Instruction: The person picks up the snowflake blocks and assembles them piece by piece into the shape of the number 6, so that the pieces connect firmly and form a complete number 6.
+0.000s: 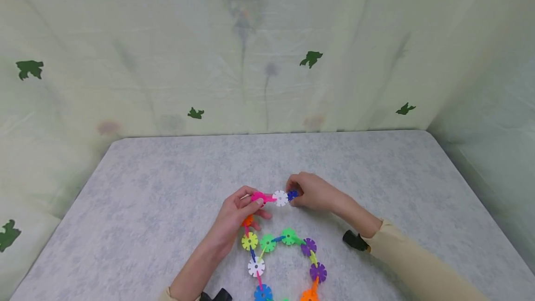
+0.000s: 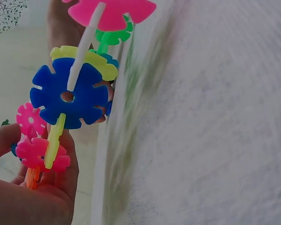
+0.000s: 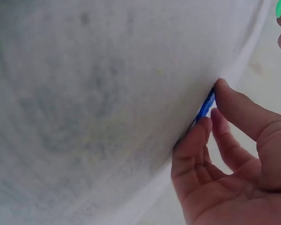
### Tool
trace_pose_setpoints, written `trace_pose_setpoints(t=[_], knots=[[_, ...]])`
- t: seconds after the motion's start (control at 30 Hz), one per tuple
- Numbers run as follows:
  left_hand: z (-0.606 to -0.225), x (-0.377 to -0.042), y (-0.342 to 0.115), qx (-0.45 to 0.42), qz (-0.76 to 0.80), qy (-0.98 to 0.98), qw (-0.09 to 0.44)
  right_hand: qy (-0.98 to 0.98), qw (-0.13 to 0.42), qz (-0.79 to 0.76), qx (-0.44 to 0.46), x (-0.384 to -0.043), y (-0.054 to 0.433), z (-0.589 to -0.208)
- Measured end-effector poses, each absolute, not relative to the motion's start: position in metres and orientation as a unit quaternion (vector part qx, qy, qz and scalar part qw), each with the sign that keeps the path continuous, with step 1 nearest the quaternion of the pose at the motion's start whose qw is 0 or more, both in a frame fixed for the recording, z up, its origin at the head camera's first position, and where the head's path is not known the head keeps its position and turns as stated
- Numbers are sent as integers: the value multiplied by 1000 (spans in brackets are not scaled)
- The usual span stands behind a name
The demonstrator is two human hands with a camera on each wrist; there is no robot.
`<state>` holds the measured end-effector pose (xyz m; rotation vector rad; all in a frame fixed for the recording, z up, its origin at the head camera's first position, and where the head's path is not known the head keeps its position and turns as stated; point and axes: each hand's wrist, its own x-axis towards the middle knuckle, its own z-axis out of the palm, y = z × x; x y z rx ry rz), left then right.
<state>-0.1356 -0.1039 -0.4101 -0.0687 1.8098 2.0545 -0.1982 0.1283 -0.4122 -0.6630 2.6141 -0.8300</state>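
Near the table's middle, my left hand (image 1: 234,212) pinches a pink snowflake disc (image 1: 259,197), thumb on top. A white disc (image 1: 281,198) joins on its right. My right hand (image 1: 313,192) pinches a dark blue disc (image 1: 292,194) at the white one's right edge. In the right wrist view this blue disc (image 3: 206,105) shows edge-on between thumb and fingertips. Below the left hand the chain runs through an orange disc (image 1: 248,220) and a yellow disc (image 1: 250,241). Pink discs (image 2: 42,154) lie by the left fingers in the left wrist view.
Linked discs form a loop toward the front edge, including a green disc (image 1: 288,236), a purple disc (image 1: 318,272) and a light blue disc (image 1: 263,292). The grey table (image 1: 167,175) meets a printed curtain (image 1: 167,59) behind. Black wrist devices (image 1: 355,240) sit at both sleeves.
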Motion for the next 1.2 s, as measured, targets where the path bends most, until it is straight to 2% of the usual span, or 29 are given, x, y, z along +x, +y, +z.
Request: trace_pose_setpoints(t=[0.17, 0.37, 0.77, 1.2], knots=[[-411, -135, -104, -10, 718, 669, 192, 917, 145, -305, -213, -190, 140, -414], [-411, -134, -102, 21, 695, 695, 183, 892, 108, -401, -177, -177, 153, -410], [-409, -133, -99, 32, 669, 723, 168, 817, 46, -565, -108, -143, 144, -401], [-409, -130, -98, 50, 661, 731, 160, 822, 23, -553, -130, -134, 133, -401]])
